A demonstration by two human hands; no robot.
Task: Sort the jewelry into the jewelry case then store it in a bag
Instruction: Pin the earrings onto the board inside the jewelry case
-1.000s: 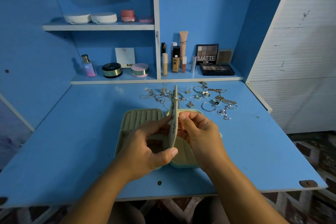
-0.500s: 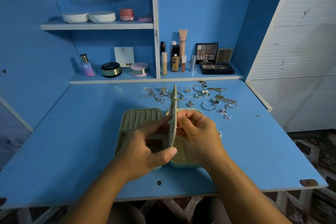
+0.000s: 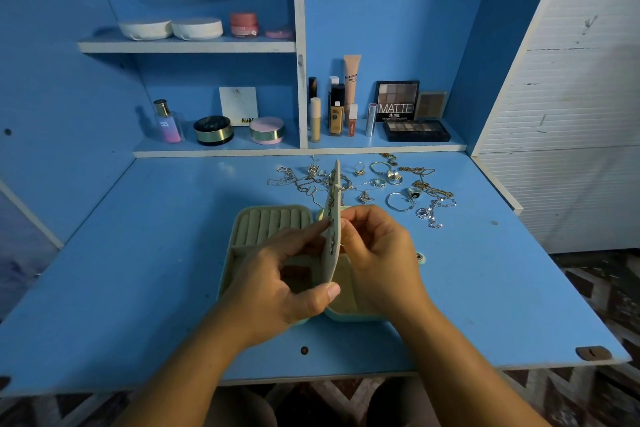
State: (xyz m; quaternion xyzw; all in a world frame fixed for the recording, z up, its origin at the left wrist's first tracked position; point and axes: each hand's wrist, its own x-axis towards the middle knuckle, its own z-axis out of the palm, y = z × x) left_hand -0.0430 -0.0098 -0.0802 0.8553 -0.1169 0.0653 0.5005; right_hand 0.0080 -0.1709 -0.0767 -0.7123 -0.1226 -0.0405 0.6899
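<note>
- Jewelry case (image 3: 272, 209) lies open on the blue surface (image 3: 138, 270), right in front of the person. The ribbed ring rolls are in its far-left part.
- The case's inner flap (image 3: 334, 196) stands up on edge between the two halves. Its long axis runs away from the person, with the top leaning slightly right.
- Left hand (image 3: 284, 291) grips the flap: thumb on the near lower edge, fingers along the left face.
- Right hand (image 3: 377, 253) is curled, fingertips pinched together against the flap's right face. The two hands sit close together with only the flap between them.
- Loose jewelry (image 3: 381, 184) (rings, hoops, chains) is spread on the surface beyond the case, mostly to the far right. It is nearer the right hand and apart from the left.
- Judgement: the left hand steadies while the right hand fixes a piece to the flap. The next piece lies forward and right, so the right hand should reach for it.
- Hard to read: the flap is edge-on, so neither face shows and only small dark bits are visible along its edge.
- What the right fingertips pinch is too small to make out.
- Both hands cover the case's near compartments.
- The chains are tangled, so a count is not possible.
- No bag is in view.
</note>
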